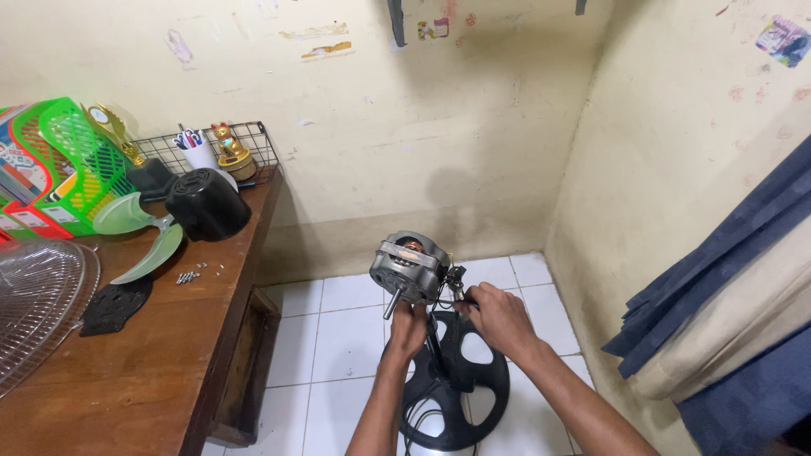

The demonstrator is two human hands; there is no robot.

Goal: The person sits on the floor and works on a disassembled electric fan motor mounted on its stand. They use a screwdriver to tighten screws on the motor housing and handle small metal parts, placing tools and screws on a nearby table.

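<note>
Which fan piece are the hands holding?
The grey motor on the stand, held by the left hand and right hand; the green blade lies on the table.

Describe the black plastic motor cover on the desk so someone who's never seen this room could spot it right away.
Start at the wooden desk along the left wall and look toward its far end, in front of the wire basket. The black motor cover lies there on its side beside the pale green fan blade. It alone is a rounded, glossy black shell.
</note>
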